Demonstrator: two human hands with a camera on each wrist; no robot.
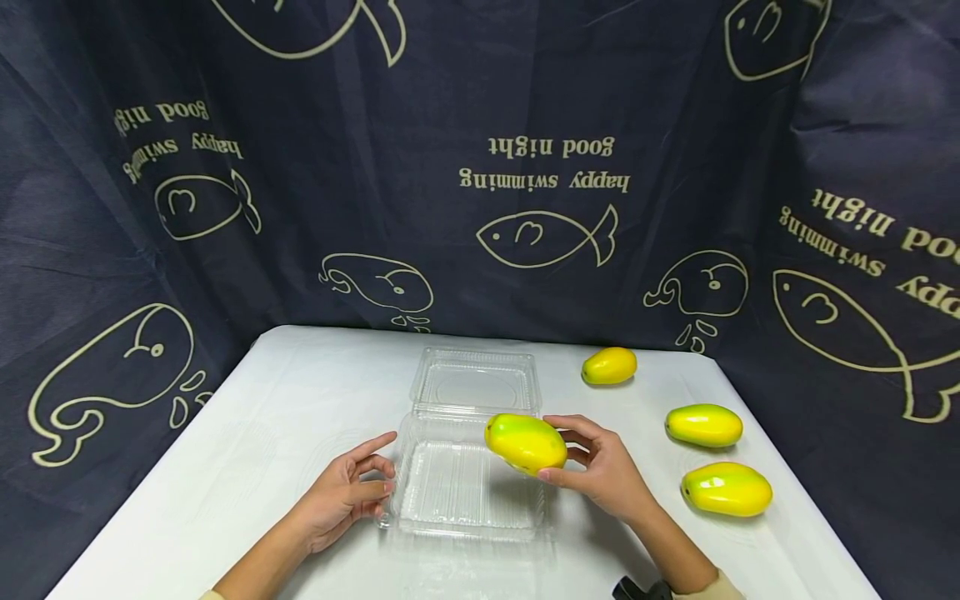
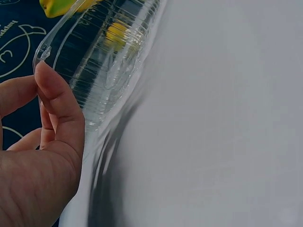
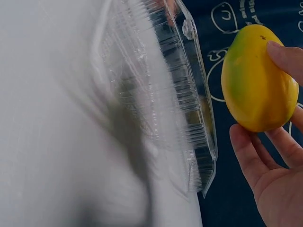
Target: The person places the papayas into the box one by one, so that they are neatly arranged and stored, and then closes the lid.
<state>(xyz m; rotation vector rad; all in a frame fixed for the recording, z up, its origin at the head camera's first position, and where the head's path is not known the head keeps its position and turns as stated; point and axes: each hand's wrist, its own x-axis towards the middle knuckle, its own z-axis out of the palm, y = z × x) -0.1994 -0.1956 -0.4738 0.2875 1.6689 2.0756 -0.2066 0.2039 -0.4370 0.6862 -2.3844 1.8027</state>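
My right hand [image 1: 607,471] holds a yellow-green papaya [image 1: 525,443] between thumb and fingers, over the right part of a clear plastic clamshell box [image 1: 468,530]. In the right wrist view the papaya [image 3: 258,80] appears beside the box's rim, apart from it. The box lies open on the table, its lid [image 1: 476,383] folded back to the far side, and nothing lies in its base. At the box's left rim, my left hand [image 1: 341,500] pinches the edge between thumb and finger; the left wrist view shows the thumb [image 2: 59,94] against the rim.
Another papaya [image 1: 609,366] lies at the back right of the white table [image 1: 300,400]. Two more papayas, one farther [image 1: 705,425] and one nearer [image 1: 726,489], lie along the right edge. A dark printed curtain [image 1: 420,167] stands behind and on both sides.
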